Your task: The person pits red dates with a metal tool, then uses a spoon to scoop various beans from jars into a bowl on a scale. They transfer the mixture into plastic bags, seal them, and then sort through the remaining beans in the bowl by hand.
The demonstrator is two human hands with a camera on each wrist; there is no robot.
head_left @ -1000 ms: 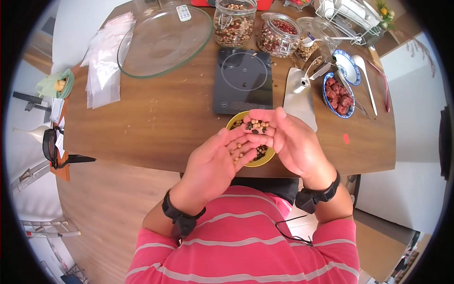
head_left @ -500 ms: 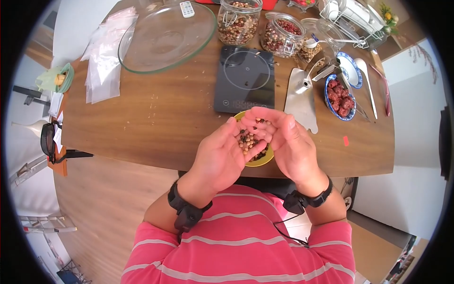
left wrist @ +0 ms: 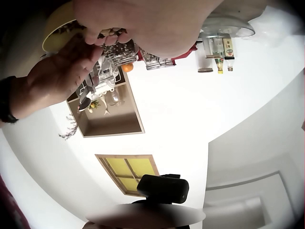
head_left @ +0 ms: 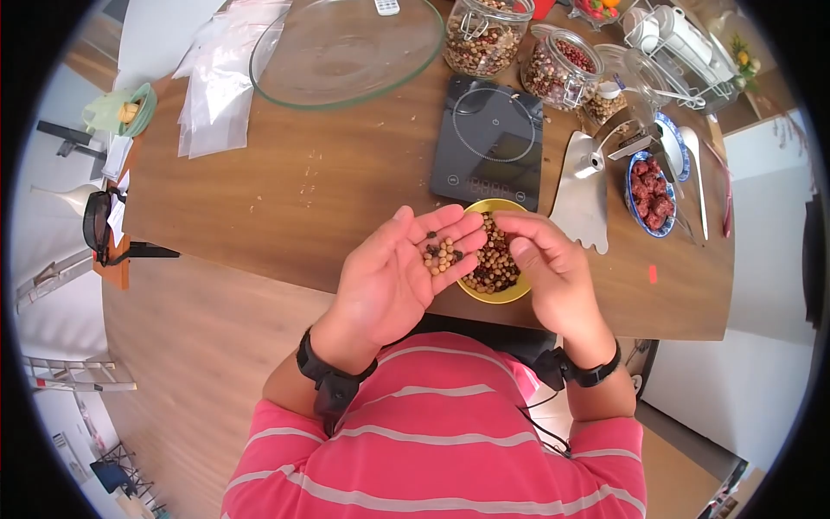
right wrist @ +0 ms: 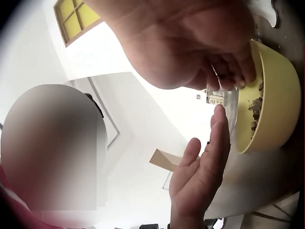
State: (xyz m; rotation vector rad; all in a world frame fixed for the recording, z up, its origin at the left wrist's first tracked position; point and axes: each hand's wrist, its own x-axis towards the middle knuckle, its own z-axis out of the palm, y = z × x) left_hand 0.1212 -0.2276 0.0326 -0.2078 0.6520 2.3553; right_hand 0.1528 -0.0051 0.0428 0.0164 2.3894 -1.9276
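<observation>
My left hand (head_left: pixel 389 277) lies palm up with its fingers stretched out, just left of a yellow bowl (head_left: pixel 497 299) in the head view. On its fingers rests a small heap of round tan beans (head_left: pixel 443 257) with several dark ones among them. Mixed tan and dark brown beans (head_left: pixel 493 264) fill the bowl's bottom. My right hand (head_left: pixel 558 268) hovers at the bowl's right rim, fingers loosely bent over the beans, thumb apart from them. In the right wrist view, its fingertips hang beside the yellow bowl (right wrist: pixel 283 105), and small dark specks show near them.
A black kitchen scale (head_left: pixel 488 138) sits behind the bowl. Glass jars (head_left: pixel 484 43) of beans stand at the back. To the right are a metal scraper (head_left: pixel 581 203) and a blue-patterned bowl (head_left: pixel 640 212) of dark red lumps. A glass plate (head_left: pixel 346 99) and plastic bags (head_left: pixel 212 112) lie left.
The cupped hands have parted: the left moved out left with beans on its fingers, the right moved right over the bowl's rim. More of the bowl shows, and the head view has shifted.
</observation>
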